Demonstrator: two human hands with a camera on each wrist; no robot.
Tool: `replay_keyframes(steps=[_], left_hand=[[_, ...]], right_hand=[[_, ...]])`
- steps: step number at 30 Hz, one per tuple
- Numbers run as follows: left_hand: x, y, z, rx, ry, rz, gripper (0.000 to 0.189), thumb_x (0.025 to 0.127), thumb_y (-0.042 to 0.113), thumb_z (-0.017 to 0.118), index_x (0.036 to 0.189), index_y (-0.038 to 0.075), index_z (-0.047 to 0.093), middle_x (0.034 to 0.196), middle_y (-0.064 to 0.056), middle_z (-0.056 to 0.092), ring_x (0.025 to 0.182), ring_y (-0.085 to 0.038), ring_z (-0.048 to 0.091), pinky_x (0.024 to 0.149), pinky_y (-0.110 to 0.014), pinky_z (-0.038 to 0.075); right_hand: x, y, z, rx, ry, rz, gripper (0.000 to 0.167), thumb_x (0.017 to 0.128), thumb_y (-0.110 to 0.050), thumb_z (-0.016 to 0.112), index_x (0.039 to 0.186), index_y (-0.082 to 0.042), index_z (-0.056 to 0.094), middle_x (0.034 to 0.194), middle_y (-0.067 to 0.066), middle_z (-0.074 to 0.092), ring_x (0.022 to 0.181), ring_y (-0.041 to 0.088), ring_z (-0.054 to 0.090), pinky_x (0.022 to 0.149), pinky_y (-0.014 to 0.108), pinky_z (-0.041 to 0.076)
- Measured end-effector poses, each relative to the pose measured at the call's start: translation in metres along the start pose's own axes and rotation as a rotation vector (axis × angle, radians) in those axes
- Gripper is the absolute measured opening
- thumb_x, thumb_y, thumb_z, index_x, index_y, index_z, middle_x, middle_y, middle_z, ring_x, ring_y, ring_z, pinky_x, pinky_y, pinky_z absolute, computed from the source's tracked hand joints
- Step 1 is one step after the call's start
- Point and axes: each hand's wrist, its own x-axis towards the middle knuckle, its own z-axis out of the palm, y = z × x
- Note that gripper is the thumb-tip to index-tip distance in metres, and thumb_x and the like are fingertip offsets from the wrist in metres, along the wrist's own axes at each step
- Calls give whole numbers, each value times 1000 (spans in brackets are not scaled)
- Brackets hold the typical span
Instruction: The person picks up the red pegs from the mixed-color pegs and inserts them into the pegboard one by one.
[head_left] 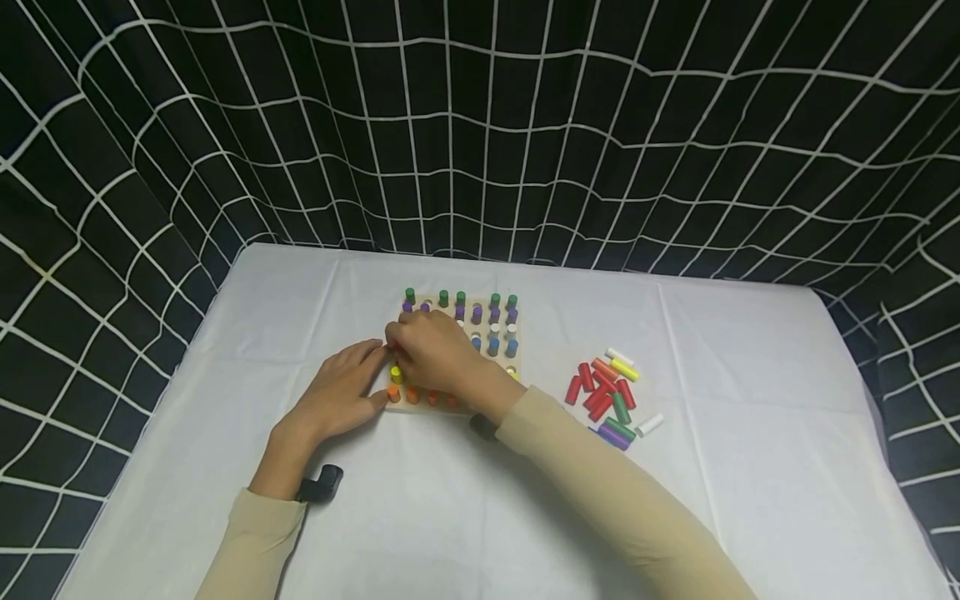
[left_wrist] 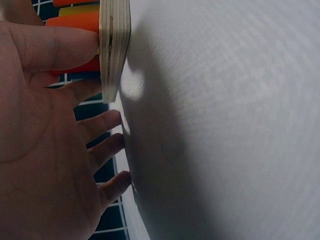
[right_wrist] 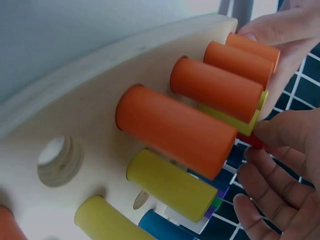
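My right hand [head_left: 435, 350] is over the 9 o'clock side of the pale plywood pegboard [right_wrist: 105, 155], thumb and fingertips pinched around a red cylindrical peg [right_wrist: 251, 140]. Most of that peg is hidden, so I can't be sure how far it sits in its hole. It lies right between those fingertips, just beyond the yellow cylindrical pegs [right_wrist: 172, 185] and the orange cylindrical pegs [right_wrist: 177, 132] on my right wrist feed.

My left hand [head_left: 341, 392] grips nothing: its fingers are spread loosely at the board's 9 o'clock edge, the thumb against the 7 o'clock corner. From the head view, the orange row runs along the 6 o'clock side and green cylindrical pegs [head_left: 461, 297] along 12 o'clock, with purple, white and blue ones standing between.

A loose heap of mixed coloured pegs [head_left: 600, 396], mostly red, lies well apart from the board toward 4 o'clock.

Everything rests on a table under a lightly creased white cloth [head_left: 750, 417]. Black curtain with white netting [head_left: 525, 125] encloses it from 9 through 12 to 3 o'clock. Beige sleeves [head_left: 622, 500] cover both forearms, and a black wrist device [head_left: 324, 483] sits at the left wrist.
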Motion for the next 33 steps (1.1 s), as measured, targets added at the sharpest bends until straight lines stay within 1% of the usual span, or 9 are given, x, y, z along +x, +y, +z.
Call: replay_keyframes(steps=[6, 11, 16, 24, 33], left_hand=[[-1, 0, 0, 3, -3, 2, 73, 99, 32, 58, 164, 7, 37, 171, -18, 36, 161, -40, 29, 132, -64, 24], [-2, 1, -2, 1, 3, 1, 73, 99, 31, 58, 164, 6, 36, 170, -19, 36, 161, -41, 29, 132, -64, 24], [-1, 3, -2, -6, -4, -5, 74, 99, 31, 58, 165, 6, 35, 170, -19, 36, 161, -41, 29, 132, -64, 24], [0, 2, -2, -13, -1, -7, 74, 99, 32, 58, 165, 9, 35, 171, -17, 34, 162, -40, 28, 133, -63, 22], [1, 2, -1, -8, -8, -14, 74, 99, 33, 58, 165, 8, 35, 172, -17, 34, 162, -40, 27, 133, -63, 22]], right_hand=[[-3, -3, 1, 6, 7, -14, 9, 97, -13, 71, 103, -10, 77, 93, 4, 74, 80, 18, 69, 76, 33, 60], [-2, -3, 0, -8, 12, -3, 9, 98, -15, 70, 103, -12, 77, 93, 2, 74, 79, 17, 68, 75, 32, 60], [-3, -2, -1, 4, -6, 10, 10, 98, -15, 71, 105, -12, 77, 94, 2, 74, 79, 16, 67, 76, 31, 59], [-3, 0, -1, 6, 24, 33, 10, 99, -15, 70, 105, -11, 77, 97, 4, 76, 82, 18, 71, 75, 32, 61], [-5, -1, -1, 24, 11, 29, 11, 99, -14, 70, 105, -11, 78, 97, 4, 76, 82, 18, 70, 72, 32, 60]])
